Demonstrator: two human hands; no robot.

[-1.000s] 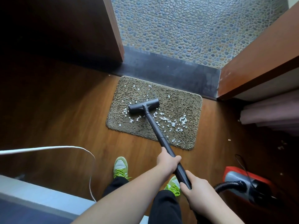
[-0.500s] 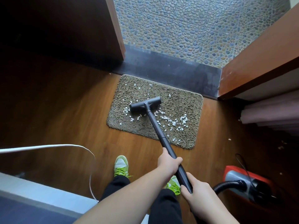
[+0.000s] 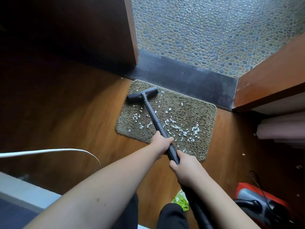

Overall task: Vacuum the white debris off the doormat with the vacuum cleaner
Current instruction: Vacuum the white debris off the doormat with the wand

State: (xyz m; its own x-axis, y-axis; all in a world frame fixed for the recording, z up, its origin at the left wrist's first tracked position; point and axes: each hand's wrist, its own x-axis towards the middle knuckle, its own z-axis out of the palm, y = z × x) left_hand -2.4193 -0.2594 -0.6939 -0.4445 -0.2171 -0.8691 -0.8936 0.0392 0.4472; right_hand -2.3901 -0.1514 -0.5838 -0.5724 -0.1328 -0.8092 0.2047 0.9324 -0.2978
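A brown shaggy doormat (image 3: pixel 194 116) lies on the wooden floor before a dark threshold. White debris (image 3: pixel 184 131) is scattered over its middle and near-right part. The black vacuum wand (image 3: pixel 153 116) runs up from my hands to its T-shaped nozzle (image 3: pixel 142 96), which rests on the mat's far-left corner. My left hand (image 3: pixel 160 144) grips the wand higher up, over the mat's near edge. Just below it, my right hand (image 3: pixel 186 169) grips the wand's lower end, where the hose begins.
The red and grey vacuum body (image 3: pixel 260 202) with its black hose sits at the lower right. A white cord (image 3: pixel 66 151) loops over the floor at left. Wooden door frames (image 3: pixel 132 38) flank a pebble-tiled floor (image 3: pixel 214 30) beyond. Loose white bits (image 3: pixel 243 154) lie on the floor at right.
The nozzle has been pushed from the mat's middle to its far-left corner. Both hands moved forward with the wand, and the view shifted closer to the mat.
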